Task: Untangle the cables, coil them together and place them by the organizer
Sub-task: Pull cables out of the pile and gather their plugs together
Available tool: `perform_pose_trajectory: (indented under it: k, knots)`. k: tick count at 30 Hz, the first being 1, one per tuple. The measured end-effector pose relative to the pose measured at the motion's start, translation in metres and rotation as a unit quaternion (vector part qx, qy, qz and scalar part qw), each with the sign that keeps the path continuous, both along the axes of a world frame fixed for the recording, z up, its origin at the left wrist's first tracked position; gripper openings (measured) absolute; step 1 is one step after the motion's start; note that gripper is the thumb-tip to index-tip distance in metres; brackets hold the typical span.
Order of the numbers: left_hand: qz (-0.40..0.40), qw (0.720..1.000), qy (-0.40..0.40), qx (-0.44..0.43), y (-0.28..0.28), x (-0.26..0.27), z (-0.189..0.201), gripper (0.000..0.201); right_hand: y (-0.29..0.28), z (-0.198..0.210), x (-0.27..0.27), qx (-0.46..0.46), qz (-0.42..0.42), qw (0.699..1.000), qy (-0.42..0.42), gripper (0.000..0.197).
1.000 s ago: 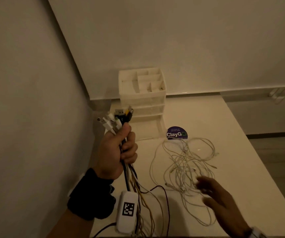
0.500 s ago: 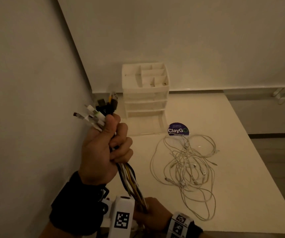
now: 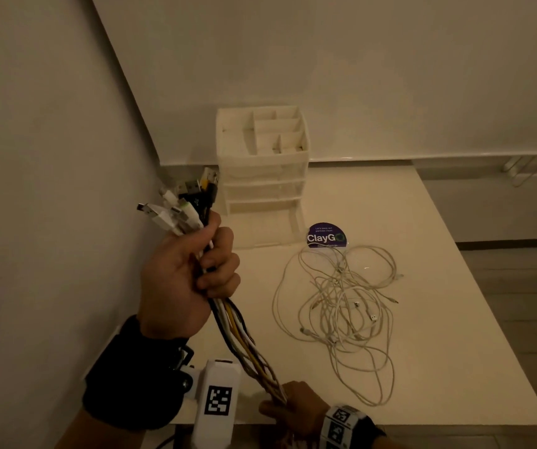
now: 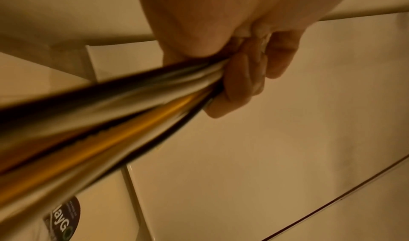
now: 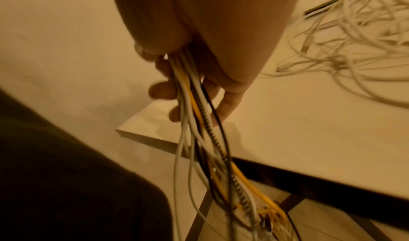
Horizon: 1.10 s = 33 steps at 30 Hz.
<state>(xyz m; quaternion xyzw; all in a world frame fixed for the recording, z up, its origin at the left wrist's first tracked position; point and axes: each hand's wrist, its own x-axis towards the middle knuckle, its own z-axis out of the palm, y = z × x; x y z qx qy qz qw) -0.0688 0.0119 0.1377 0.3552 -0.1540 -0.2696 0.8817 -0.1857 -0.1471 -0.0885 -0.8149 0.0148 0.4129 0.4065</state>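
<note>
My left hand (image 3: 189, 270) is raised at the table's left side and grips a bundle of cables (image 3: 238, 335) in white, black and yellow just below their plugs (image 3: 186, 202), which fan out above my fist. The bundle runs taut down to my right hand (image 3: 293, 409) at the table's near edge, whose fingers curl round the strands (image 5: 192, 94). Below that hand the loose ends hang past the table edge. A tangle of white cables (image 3: 341, 306) lies on the table to the right. The white organizer (image 3: 260, 163) stands at the back.
A wall runs close along the left side. A round purple ClayGo sticker (image 3: 325, 236) lies on the white table (image 3: 422, 367) between the organizer and the tangle. The table's near edge is just under my right hand, with floor and a table leg below.
My right hand left the white tangle and came to the near edge, where it took hold of the bundle's lower part. My left hand rose slightly and the bundle is now pulled straight.
</note>
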Motion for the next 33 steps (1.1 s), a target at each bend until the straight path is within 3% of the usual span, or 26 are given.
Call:
perform_pose_trajectory:
  k: [2, 5, 6, 8, 10, 13, 16, 19, 24, 27, 30, 33]
  knots:
    - [-0.043, 0.997, 0.022, -0.056, 0.001, 0.0, -0.004, 0.024, -0.015, 0.008, 0.004, -0.004, 0.062, 0.998, -0.011, 0.015]
    - [-0.042, 0.997, 0.031, -0.051, -0.002, -0.002, -0.009, 0.021, -0.045, 0.02, 0.014, -0.042, 0.156, 0.987, -0.01, 0.067]
    - [-0.031, 0.998, 0.026, -0.037, -0.004, -0.003, -0.01, 0.022, -0.056, 0.025, 0.02, -0.067, 0.183, 0.981, -0.007, 0.072]
    - [-0.001, 1.0, 0.015, 0.001, -0.008, -0.003, -0.011, 0.026, -0.077, 0.033, 0.039, -0.136, 0.203, 0.969, -0.042, 0.059]
    - [0.027, 0.999, 0.004, 0.043, -0.012, -0.002, -0.013, 0.032, -0.093, 0.038, 0.062, -0.209, 0.172, 0.954, -0.128, 0.042]
    - [0.045, 0.997, -0.007, 0.067, -0.019, -0.002, -0.015, 0.032, -0.112, 0.037, 0.097, -0.313, 0.132, 0.905, -0.255, 0.029]
    - [0.052, 0.996, -0.014, 0.071, -0.023, -0.001, -0.015, 0.032, -0.124, 0.026, 0.118, -0.408, 0.162, 0.857, -0.269, 0.025]
    - [0.049, 0.997, -0.011, 0.067, -0.026, 0.001, -0.017, 0.035, -0.126, 0.014, 0.124, -0.436, 0.185, 0.839, -0.267, 0.03]
    - [0.084, 0.991, 0.004, 0.105, -0.031, 0.002, -0.021, 0.025, -0.126, 0.005, 0.133, -0.448, 0.202, 0.83, -0.264, 0.031]
    - [0.097, 0.986, 0.002, 0.132, -0.036, 0.005, -0.023, 0.019, -0.136, 0.016, 0.144, -0.392, 0.167, 0.864, -0.269, 0.027]
    - [0.059, 0.994, 0.019, 0.087, -0.042, 0.014, -0.023, 0.035, -0.158, 0.051, 0.153, -0.305, 0.096, 0.906, -0.277, 0.027]
    - [0.053, 0.995, 0.029, 0.077, -0.056, 0.024, -0.023, 0.039, -0.181, 0.096, 0.157, -0.305, 0.093, 0.893, -0.318, 0.026]
